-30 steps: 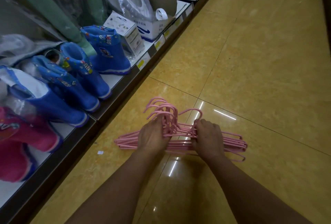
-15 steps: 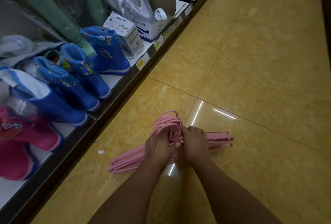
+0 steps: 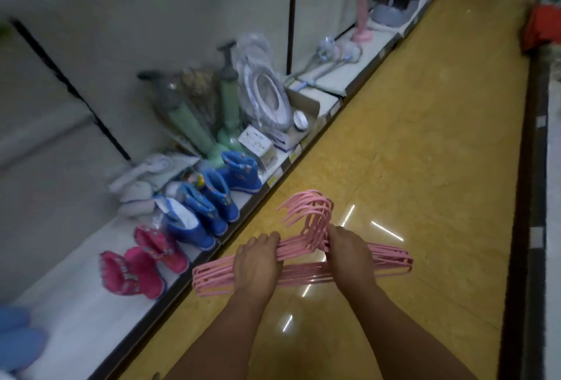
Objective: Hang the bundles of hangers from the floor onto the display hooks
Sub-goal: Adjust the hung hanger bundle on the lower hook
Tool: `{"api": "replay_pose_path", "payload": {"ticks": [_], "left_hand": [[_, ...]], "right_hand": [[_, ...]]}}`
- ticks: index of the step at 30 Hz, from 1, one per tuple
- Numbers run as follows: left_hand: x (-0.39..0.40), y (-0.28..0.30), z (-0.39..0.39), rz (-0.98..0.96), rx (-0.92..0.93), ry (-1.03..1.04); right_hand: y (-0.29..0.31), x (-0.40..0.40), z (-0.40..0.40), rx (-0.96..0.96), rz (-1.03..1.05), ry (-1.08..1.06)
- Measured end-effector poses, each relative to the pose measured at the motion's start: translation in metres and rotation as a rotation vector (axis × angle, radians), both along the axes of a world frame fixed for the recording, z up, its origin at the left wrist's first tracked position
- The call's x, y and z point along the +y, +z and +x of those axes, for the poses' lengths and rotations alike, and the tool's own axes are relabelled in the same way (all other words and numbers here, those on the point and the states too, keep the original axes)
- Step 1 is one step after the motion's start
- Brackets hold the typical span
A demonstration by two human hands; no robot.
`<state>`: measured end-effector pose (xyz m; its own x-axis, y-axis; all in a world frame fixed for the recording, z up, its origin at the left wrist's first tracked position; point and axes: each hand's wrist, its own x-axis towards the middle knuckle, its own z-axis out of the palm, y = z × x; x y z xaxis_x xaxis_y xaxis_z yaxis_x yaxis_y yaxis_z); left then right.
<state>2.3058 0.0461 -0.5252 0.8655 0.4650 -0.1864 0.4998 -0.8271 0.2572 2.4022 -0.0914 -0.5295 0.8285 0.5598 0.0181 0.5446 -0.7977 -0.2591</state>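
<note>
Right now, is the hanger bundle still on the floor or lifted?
Lifted, apparently. Left hand and right hand each grip the pink hangers, bundle roughly level, hooks away from the person; the floor looks well below.

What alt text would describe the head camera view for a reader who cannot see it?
Two hands, left hand and right hand, grip a bundle of pink hangers above a yellow tiled floor. Blue boots and pink boots stand on a low shelf at left.
</note>
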Motion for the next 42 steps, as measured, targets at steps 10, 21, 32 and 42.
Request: {"api": "replay_pose_path", "payload": {"ticks": [10,21,32,42], "left_hand": [[0.027,0.285,-0.102,-0.069,-0.144,0.350],[0.029,0.462,-0.239,0.177,-0.136,0.614],[-0.004,0.543,-0.402,0.503,-0.156,1.034],[-0.016,0.592,-0.527,0.648,-0.202,1.118]], "right_hand": [[0.285,0.064,-0.066,-0.244,0.055,0.338],[0.463,0.116,-0.174,-0.336,0.140,0.720],[0.546,0.137,-0.329,-0.288,0.289,1.036],[0.611,0.140,-0.489,-0.253,0.250,1.229]]}}
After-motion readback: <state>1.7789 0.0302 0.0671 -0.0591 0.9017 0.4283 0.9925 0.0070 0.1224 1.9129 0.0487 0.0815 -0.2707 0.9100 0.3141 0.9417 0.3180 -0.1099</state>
